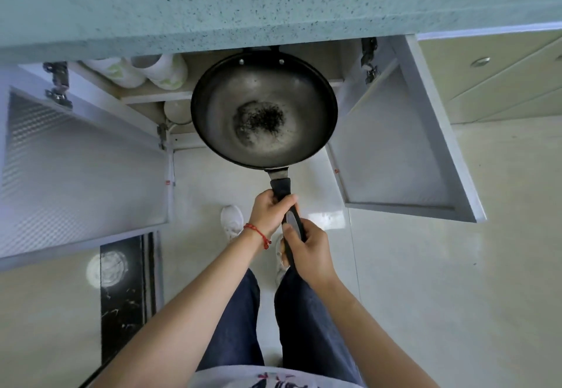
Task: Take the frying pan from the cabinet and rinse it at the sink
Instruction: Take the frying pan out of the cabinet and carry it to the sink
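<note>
A round black frying pan with a worn, speckled bottom hangs level in the air in front of the open cabinet, just under the counter's edge. Its long black handle points back at me. My left hand grips the handle close to the pan, a red string around the wrist. My right hand grips the handle's rear end, thumb on top. The sink is out of view.
A speckled blue-green countertop spans the top. Both cabinet doors stand open, one at the left and one at the right. White containers lie on the shelf inside. Pale floor tiles, my legs and white shoes are below.
</note>
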A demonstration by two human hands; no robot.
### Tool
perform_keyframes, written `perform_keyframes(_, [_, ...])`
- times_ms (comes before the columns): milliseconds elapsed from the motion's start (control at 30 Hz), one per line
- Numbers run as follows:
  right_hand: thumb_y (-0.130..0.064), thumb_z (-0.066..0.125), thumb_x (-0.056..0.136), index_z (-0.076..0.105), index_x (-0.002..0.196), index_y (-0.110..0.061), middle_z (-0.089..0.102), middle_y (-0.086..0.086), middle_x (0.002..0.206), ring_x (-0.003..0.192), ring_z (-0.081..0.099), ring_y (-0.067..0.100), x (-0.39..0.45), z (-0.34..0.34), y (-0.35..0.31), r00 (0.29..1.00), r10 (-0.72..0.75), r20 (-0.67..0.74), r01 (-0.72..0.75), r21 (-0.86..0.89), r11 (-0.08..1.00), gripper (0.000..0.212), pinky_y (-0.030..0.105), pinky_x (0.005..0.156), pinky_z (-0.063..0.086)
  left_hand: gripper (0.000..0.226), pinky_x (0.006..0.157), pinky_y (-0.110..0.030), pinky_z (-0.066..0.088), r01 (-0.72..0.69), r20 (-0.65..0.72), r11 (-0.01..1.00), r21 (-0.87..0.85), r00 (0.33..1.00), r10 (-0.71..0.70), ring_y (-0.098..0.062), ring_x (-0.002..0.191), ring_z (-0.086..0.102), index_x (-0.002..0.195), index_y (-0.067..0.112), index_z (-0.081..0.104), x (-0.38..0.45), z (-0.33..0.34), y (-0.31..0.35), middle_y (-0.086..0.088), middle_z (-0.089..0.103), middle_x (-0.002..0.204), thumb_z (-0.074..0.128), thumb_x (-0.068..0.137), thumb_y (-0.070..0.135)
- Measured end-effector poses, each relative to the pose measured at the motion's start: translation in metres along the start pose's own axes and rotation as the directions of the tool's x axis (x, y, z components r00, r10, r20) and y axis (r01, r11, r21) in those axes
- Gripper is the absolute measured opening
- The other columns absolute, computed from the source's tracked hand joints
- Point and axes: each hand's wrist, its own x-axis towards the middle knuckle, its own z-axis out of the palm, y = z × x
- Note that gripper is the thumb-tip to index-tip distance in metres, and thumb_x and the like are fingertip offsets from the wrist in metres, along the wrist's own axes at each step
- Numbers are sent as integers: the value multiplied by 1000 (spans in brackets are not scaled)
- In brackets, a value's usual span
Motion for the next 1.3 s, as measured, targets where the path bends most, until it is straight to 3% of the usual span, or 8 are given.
perform_keyframes(133, [-13, 51, 91, 49, 69, -7, 53, 14, 58, 50, 50, 22, -31, -4, 1, 1000, 7, -16, -8, -50, 999, 23, 35, 51, 44, 27, 60, -24, 49, -8, -13, 1000, -2, 1000, 8, -8, 48, 56, 52, 10, 59, -34, 2, -1, 5, 61, 44, 59, 80, 12])
perform_keyframes(200, [-11, 50, 92, 49, 68, -8, 53, 9, 55, 46, 51, 17, -46, -3, -2, 1000, 8, -14, -9, -52, 999, 24, 30, 49, 45, 24, 59, -24, 50, -6, -13, 1000, -6, 1000, 6, -10, 49, 57, 52, 11, 59, -49, 1, -1, 4, 61, 45, 59, 75, 18])
perform_keyframes(300, [-12, 49, 92, 50, 67, -11, 53, 10, 56, 50, 52, 23, -67, 1, -5, 1000, -1, -17, 0, -60, 998, 26, 33, 51, 45, 21, 58, -22, 50, 1, -4, 1000, -3, 1000, -1, -10, 51, 58, 52, 10, 59, -68, -3, -1, 4, 61, 46, 57, 68, 23])
perform_keyframes(500, [-8, 48, 92, 48, 61, -11, 50, 1, 47, 36, 47, 6, -107, 9, -9, 997, -50, -54, 50, -17, 999, 31, 19, 43, 41, 23, 54, -20, 48, -14, 20, 1000, 15, 1000, 14, -9, 49, 56, 53, 8, 59, -105, -10, 0, 5, 60, 46, 59, 73, 18])
perform_keyframes(867, [-10, 49, 93, 50, 64, -10, 50, 0, 49, 36, 48, 4, -168, 19, 7, 985, -74, -156, 74, -5, 997, 29, 13, 41, 40, 27, 52, -18, 48, -61, 104, 995, 81, 993, 52, -7, 49, 57, 58, 8, 59, -158, -10, -13, 6, 60, 46, 56, 85, 9])
perform_keyframes(1067, [-16, 50, 92, 52, 71, -9, 55, 12, 59, 47, 50, 18, -193, 17, 23, 983, -33, -180, 41, 43, 998, 22, 29, 49, 44, 24, 52, -18, 49, -72, 128, 992, 102, 990, 59, -9, 50, 58, 61, 8, 58, -183, -4, -19, 3, 60, 50, 56, 85, 10])
perform_keyframes(1300, [-11, 48, 93, 51, 73, -6, 53, 13, 58, 38, 46, 12, -223, 7, 21, 983, -50, -177, 69, 101, 992, 21, 21, 40, 42, 23, 55, -19, 49, -99, 155, 986, 131, 985, 78, -16, 60, 58, 64, 9, 58, -210, 9, -20, -6, 59, 61, 55, 87, 13])
